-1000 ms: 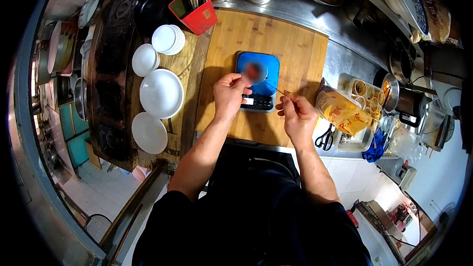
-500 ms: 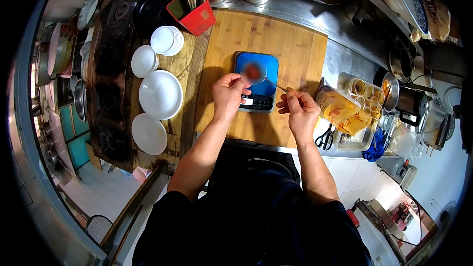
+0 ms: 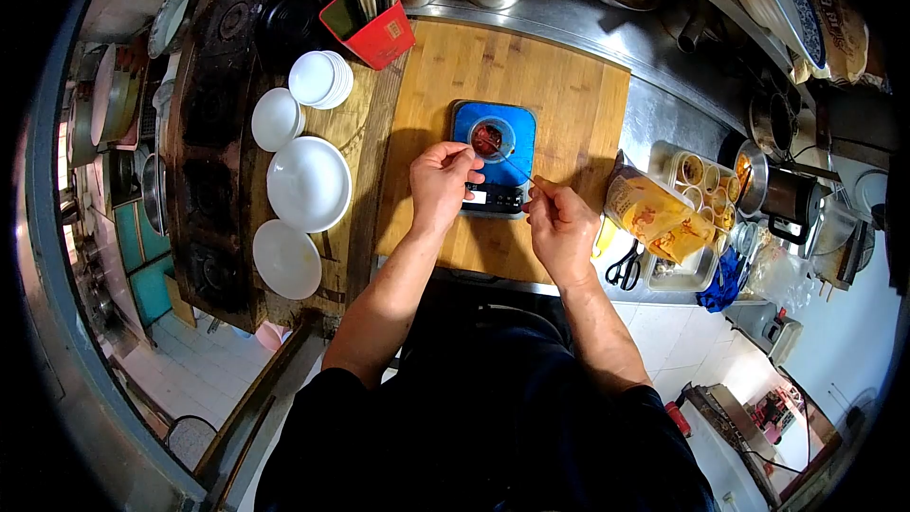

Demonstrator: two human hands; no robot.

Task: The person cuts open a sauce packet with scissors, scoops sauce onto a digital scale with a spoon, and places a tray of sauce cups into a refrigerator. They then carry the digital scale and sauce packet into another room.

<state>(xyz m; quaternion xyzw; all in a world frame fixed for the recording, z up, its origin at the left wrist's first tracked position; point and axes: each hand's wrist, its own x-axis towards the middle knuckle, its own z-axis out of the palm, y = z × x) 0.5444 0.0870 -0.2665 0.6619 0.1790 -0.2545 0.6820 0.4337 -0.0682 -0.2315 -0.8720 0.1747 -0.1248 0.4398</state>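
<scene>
A small clear cup (image 3: pixel 512 144) with dark red contents (image 3: pixel 485 137) is over the blue platform of a kitchen scale (image 3: pixel 523 117). My left hand (image 3: pixel 442 186) pinches the cup's near-left rim between thumb and fingers. From the right, my right hand (image 3: pixel 566 230) grips a thin-handled utensil (image 3: pixel 517 170); its far end reaches into the cup and cannot be made out clearly. The scale's dark control panel (image 3: pixel 510 199) faces me, partly behind my left fingers. Whether the cup rests on the platform or hangs just above it, I cannot tell.
The scale stands on a wooden board (image 3: pixel 569 85). White plates (image 3: pixel 308 183) and small dishes line the left side, below a red chopstick holder (image 3: pixel 379 38). At right lie a bag of orange food (image 3: pixel 654 213), black scissors (image 3: pixel 624 267) and a tray of cups (image 3: pixel 694 169).
My right hand has moved left and slightly down, with the utensil now steeper in the cup. The cup looks sharper and slightly further right. My left hand has barely moved.
</scene>
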